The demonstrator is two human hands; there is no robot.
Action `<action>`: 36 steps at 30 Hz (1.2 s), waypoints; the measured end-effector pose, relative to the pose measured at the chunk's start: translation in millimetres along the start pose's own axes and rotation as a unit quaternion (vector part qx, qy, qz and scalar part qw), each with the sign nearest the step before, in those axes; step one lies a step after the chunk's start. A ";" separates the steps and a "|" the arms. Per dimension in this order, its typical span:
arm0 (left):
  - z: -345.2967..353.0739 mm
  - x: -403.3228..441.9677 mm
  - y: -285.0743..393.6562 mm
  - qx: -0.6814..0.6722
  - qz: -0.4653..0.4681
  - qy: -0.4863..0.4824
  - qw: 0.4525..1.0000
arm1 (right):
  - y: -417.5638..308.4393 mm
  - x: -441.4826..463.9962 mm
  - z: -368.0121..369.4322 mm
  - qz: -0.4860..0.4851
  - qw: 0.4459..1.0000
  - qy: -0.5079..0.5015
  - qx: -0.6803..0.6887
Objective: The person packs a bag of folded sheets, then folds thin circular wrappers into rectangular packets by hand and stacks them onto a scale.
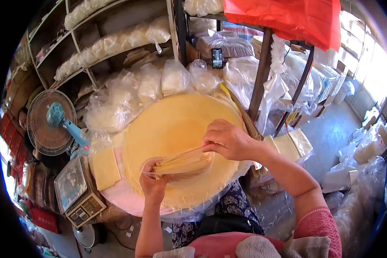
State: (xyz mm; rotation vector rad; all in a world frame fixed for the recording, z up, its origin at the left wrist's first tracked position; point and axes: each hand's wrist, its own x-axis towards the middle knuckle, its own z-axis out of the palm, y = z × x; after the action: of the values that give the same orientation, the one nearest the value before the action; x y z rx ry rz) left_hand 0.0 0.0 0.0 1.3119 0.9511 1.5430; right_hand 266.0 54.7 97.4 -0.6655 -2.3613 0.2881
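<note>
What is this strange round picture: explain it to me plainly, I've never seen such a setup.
There is no machine here. One camera, worn on a person's head, looks forward and down, so you see their own two bare hands. The left hand holds a bundle of thin yellow sheets. The right hand has its fingers closed at the bundle's other end; exactly what they pinch is too small to tell. Beneath lies a broad, round yellow pile. Beside it, on the left, is a squarish yellow stack. Filled clear bags stand behind.
</note>
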 end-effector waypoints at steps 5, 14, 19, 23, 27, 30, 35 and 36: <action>2.6 -2.4 1.3 -0.034 -0.038 0.012 0.999 | -0.7 -0.1 4.5 -0.015 1.000 0.016 -0.014; 6.1 -3.5 3.3 0.052 0.023 0.013 0.998 | -5.7 4.2 12.6 -0.023 0.999 0.022 -0.014; 5.9 -3.5 3.1 -0.005 -0.031 0.021 0.999 | -15.6 9.5 16.2 -0.032 0.999 0.020 -0.005; 5.2 -4.5 1.6 0.027 -0.003 0.016 0.999 | -11.6 10.3 18.9 -0.032 0.999 0.013 -0.017; 4.0 -3.6 1.2 0.030 -0.010 0.019 0.999 | -18.0 14.6 19.1 -0.045 0.999 0.010 -0.027; 3.9 -3.9 -0.9 0.039 -0.004 0.021 0.999 | -20.9 15.8 21.7 -0.042 0.999 0.007 -0.032; 2.3 -3.9 -2.5 0.053 0.002 0.020 0.998 | -23.8 17.6 20.5 -0.035 0.998 -0.009 -0.047; 2.9 -3.9 -1.3 0.048 -0.003 0.024 0.999 | -24.3 18.1 21.6 -0.040 0.998 -0.008 -0.045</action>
State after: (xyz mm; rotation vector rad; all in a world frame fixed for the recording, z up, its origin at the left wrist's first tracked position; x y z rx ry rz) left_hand 3.3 -3.2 -2.1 1.3422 1.0693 1.5473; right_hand 230.7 43.1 99.7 -0.6095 -2.4209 0.1540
